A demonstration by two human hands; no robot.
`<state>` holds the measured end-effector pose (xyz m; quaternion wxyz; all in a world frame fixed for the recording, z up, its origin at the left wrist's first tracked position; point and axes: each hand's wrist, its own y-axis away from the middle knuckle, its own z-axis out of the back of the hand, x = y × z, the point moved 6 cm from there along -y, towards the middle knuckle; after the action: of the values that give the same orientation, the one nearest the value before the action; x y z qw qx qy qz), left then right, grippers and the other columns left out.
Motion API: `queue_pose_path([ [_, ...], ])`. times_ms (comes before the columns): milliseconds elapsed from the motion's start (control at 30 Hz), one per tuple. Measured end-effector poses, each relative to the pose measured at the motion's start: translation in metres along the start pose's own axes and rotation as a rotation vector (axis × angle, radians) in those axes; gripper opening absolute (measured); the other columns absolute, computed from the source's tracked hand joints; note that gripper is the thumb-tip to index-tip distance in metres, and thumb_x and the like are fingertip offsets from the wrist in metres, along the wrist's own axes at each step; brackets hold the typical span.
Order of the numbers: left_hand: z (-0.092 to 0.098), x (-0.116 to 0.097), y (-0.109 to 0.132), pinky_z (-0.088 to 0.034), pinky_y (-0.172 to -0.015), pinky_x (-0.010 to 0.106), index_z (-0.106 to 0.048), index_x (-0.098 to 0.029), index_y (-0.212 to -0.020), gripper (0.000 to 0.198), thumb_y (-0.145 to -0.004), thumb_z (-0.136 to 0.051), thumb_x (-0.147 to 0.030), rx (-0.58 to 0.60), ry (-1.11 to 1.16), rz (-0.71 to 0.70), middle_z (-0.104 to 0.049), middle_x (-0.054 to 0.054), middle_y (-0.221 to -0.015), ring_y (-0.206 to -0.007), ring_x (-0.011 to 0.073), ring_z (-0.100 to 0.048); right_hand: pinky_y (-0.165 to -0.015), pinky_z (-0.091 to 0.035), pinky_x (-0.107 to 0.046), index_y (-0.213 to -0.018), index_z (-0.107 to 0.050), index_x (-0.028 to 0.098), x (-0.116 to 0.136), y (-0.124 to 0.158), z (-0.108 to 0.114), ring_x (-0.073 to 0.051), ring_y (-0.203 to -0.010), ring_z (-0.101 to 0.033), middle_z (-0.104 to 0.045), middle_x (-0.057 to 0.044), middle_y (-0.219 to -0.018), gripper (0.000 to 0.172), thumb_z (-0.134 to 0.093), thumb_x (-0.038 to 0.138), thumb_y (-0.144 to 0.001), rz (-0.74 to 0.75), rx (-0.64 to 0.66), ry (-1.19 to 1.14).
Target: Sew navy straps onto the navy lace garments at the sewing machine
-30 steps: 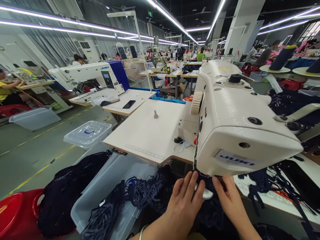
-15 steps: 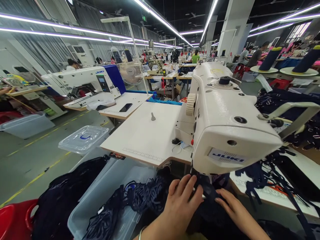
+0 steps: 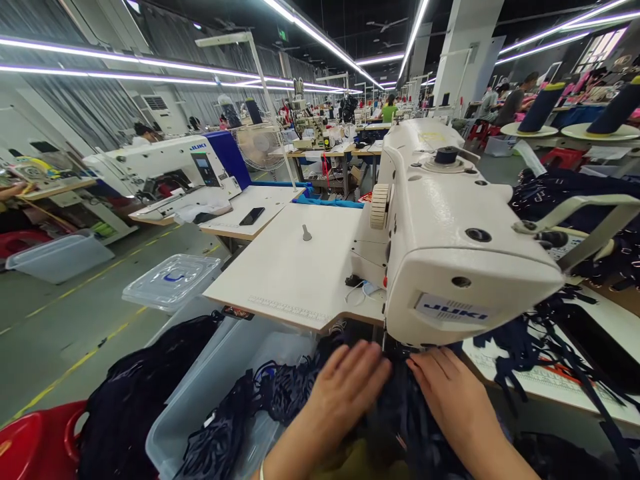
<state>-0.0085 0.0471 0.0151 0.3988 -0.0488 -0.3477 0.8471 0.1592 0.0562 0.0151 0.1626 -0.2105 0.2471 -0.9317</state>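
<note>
Under the head of a white JUKI sewing machine [image 3: 465, 200] lie dark navy straps [image 3: 407, 413], which hang down toward my lap. My left hand [image 3: 350, 380] is on the left side of the needle area, its fingers stretched out, slightly blurred, with nothing visibly gripped. On the other side, my right hand [image 3: 453, 393] closes over the navy straps just below the machine head, fingertips close to the needle area. Its thumb is hidden. The stitching point is covered by the machine head and dark cloth.
At lower left, a clear plastic bin [image 3: 167, 427] holds more navy straps. A grey metal piece [image 3: 307, 233] lies on the white machine table [image 3: 285, 267]. Navy strips [image 3: 520, 353] lie on the right-hand table. A red stool [image 3: 35, 440] stands at far lower left.
My right hand has moved left and up toward the needle area. My left hand has shifted slightly left, its fingers straightening. More straps now hang between my hands.
</note>
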Motion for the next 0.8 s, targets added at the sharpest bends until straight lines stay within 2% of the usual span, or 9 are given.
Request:
queue_pose_path([
  [33, -0.004, -0.015, -0.003, -0.028, -0.108, 0.035, -0.051, -0.020, -0.131, 0.038, -0.096, -0.037, -0.012, 0.075, 0.001, -0.130, -0.047, 0.006, -0.142, -0.133, 0.0190, -0.037, -0.065, -0.050, -0.041, -0.080, -0.063, 0.021, -0.002, 0.001, -0.003, -0.026, -0.069, -0.064, -0.067, -0.008, -0.073, 0.028, -0.041, 0.031, -0.095, -0.031, 0.000, 0.018],
  [100, -0.009, -0.032, -0.008, -0.026, -0.109, 0.034, -0.050, -0.020, -0.134, 0.038, -0.098, -0.039, -0.019, 0.184, 0.000, -0.225, -0.041, 0.003, -0.146, -0.136, 0.0197, -0.032, -0.068, -0.050, -0.040, -0.085, -0.060, 0.022, -0.013, 0.006, -0.007, -0.026, -0.072, -0.065, -0.068, -0.007, -0.078, 0.022, -0.045, 0.036, -0.093, -0.161, 0.029, -0.069],
  [200, -0.010, -0.036, -0.016, -0.033, -0.101, 0.033, -0.047, -0.019, -0.137, 0.040, -0.099, -0.037, -0.025, 0.257, 0.014, -0.160, -0.037, 0.003, -0.149, -0.137, 0.0207, -0.029, -0.073, -0.052, -0.034, -0.096, -0.053, 0.023, -0.034, 0.012, -0.017, -0.022, -0.083, -0.066, -0.068, -0.005, -0.089, 0.021, -0.046, 0.042, -0.092, -0.417, 0.115, -0.441],
  [300, -0.007, -0.033, -0.019, -0.035, -0.095, 0.032, -0.047, -0.021, -0.137, 0.041, -0.097, -0.040, -0.025, 0.265, 0.038, -0.120, -0.039, 0.001, -0.148, -0.136, 0.0203, -0.029, -0.073, -0.051, -0.029, -0.095, -0.051, 0.023, -0.046, 0.014, -0.025, -0.019, -0.081, -0.065, -0.065, -0.002, -0.083, 0.023, -0.041, 0.043, -0.094, -0.553, 0.176, -0.687],
  [433, -0.006, -0.026, -0.018, -0.031, -0.097, 0.034, -0.047, -0.019, -0.137, 0.044, -0.093, -0.045, -0.024, 0.272, 0.078, -0.059, -0.046, 0.004, -0.143, -0.135, 0.0225, -0.030, -0.072, -0.049, -0.031, -0.092, -0.051, 0.022, -0.055, 0.013, -0.028, -0.020, -0.077, -0.061, -0.059, 0.000, -0.074, 0.025, -0.042, 0.046, -0.092, -0.585, 0.194, -0.603],
  [600, -0.005, -0.021, -0.020, -0.030, -0.095, 0.033, -0.049, -0.018, -0.135, 0.042, -0.095, -0.040, -0.023, 0.261, 0.098, -0.011, -0.048, 0.004, -0.141, -0.133, 0.0211, -0.033, -0.072, -0.049, -0.036, -0.091, -0.052, 0.022, -0.059, 0.009, -0.028, -0.024, -0.083, -0.062, -0.064, -0.007, -0.085, 0.028, -0.041, 0.047, -0.089, -0.576, 0.192, -0.379],
  [800, -0.009, -0.021, -0.022, -0.029, -0.095, 0.034, -0.048, -0.016, -0.136, 0.041, -0.099, -0.032, -0.023, 0.271, 0.108, -0.008, -0.046, 0.003, -0.143, -0.133, 0.0204, -0.033, -0.074, -0.050, -0.037, -0.090, -0.056, 0.021, -0.056, 0.003, -0.024, -0.029, -0.094, -0.064, -0.067, -0.013, -0.094, 0.030, -0.039, 0.046, -0.086, -0.524, 0.173, -0.327],
])
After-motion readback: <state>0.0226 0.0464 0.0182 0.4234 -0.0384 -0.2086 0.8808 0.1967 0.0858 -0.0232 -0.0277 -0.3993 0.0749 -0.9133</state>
